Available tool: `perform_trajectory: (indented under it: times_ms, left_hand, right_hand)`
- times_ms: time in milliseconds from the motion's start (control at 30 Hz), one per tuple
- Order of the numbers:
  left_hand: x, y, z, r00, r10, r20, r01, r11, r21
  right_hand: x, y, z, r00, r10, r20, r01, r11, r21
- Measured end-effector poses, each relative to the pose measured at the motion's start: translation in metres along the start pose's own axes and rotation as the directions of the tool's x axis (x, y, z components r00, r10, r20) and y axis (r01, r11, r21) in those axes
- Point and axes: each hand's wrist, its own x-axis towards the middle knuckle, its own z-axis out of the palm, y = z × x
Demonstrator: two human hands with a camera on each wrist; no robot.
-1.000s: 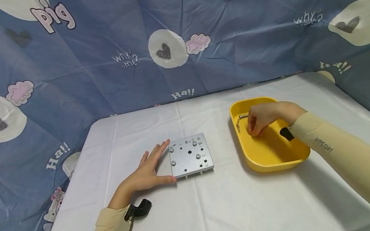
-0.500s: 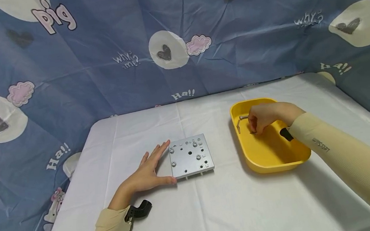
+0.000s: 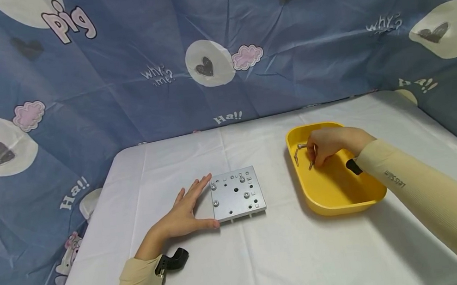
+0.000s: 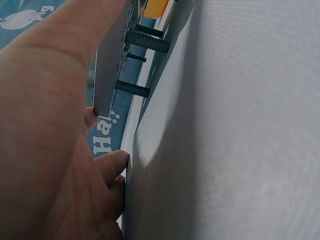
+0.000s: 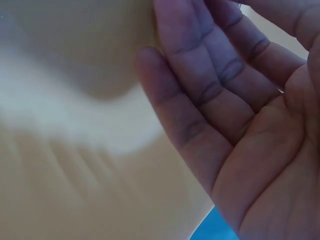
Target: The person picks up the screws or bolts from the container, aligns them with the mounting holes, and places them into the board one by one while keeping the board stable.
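A square silver metal plate (image 3: 238, 204) lies on the white-covered table, with holes and several socket-head screws (image 3: 246, 195) standing in it. My left hand (image 3: 178, 219) spreads along its left side, the index fingertip at the far corner and the thumb at the near one. The left wrist view shows threaded screw shanks (image 4: 147, 42) sticking out below the plate. Inside the yellow bin (image 3: 340, 209), my right hand (image 3: 329, 143) pinches a small screw (image 3: 311, 166) between thumb and fingers. In the right wrist view the palm and fingers (image 5: 200, 115) show, but the fingertips' grip is hidden.
Near the bin's left wall lie further screws (image 3: 296, 157), one partly behind the right hand. White cloth (image 3: 282, 257) covers the table. A blue printed curtain (image 3: 158, 108) hangs behind and along the left side.
The screw in my right fingers has come into clearer sight, tilting more upright with its end pointing down. My left hand and the plate have stayed in place.
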Motion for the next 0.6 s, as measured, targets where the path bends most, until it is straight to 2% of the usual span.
perform_trajectory:
  times_ms: [267, 400, 600]
  left_hand:
    - [-0.0012, 0.0017, 0.0004, 1.000, -0.003, 0.004, 0.003, 1.000, -0.011]
    - [-0.0011, 0.0015, -0.0002, 1.000, -0.002, 0.003, 0.002, 1.000, -0.009]
    - [-0.0013, 0.0024, -0.0006, 1.000, -0.002, 0.002, 0.002, 1.000, -0.009]
  right_hand:
    - [0.0067, -0.0029, 0.0034, 0.996, -0.087, -0.014, 0.087, 0.992, 0.086]
    - [0.0084, -0.0035, 0.0037, 0.991, -0.130, -0.016, 0.130, 0.990, 0.056]
    - [0.0097, -0.0022, 0.0038, 0.993, -0.120, -0.024, 0.120, 0.992, 0.027]
